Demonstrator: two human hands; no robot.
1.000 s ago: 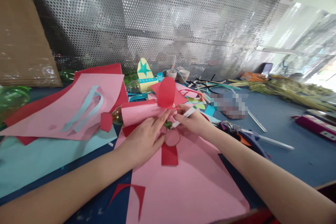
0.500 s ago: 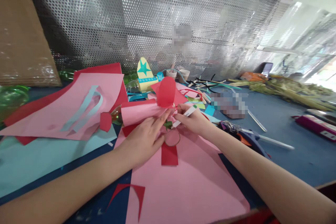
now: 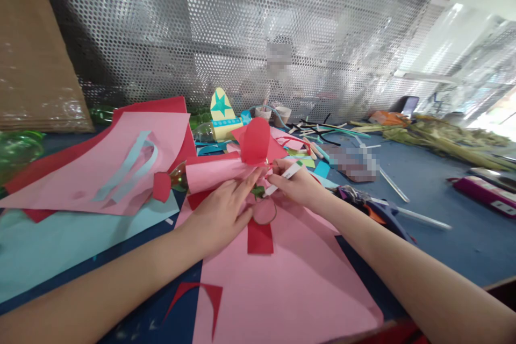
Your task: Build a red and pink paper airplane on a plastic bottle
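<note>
My right hand (image 3: 298, 184) is closed round a slim white pen (image 3: 292, 170) with a green end, slanting down to the left. My left hand (image 3: 223, 215) lies with its fingers stretched out, its index fingertip close to the fingers of my right. Both rest over a large pink paper sheet (image 3: 298, 279). Beyond the left hand lies a bottle wrapped in pink paper (image 3: 212, 171), with a red rounded paper piece (image 3: 256, 141) standing up at its right end. Below the pen are a small green piece (image 3: 258, 191), a pink paper disc (image 3: 265, 210) and a red paper strip (image 3: 260, 237).
Pink, red and light blue sheets (image 3: 76, 239) spread over the left. A yellow paper-wrapped bottle (image 3: 226, 128) with a star fin stands behind. Rightward lie thin straws or sticks (image 3: 322, 128), a dark blue bundle (image 3: 379, 209) and a purple box (image 3: 484, 193). A perforated metallic screen (image 3: 242, 27) closes the back.
Both hands and the pen hold nearly the same place. The paper pieces look unmoved.
</note>
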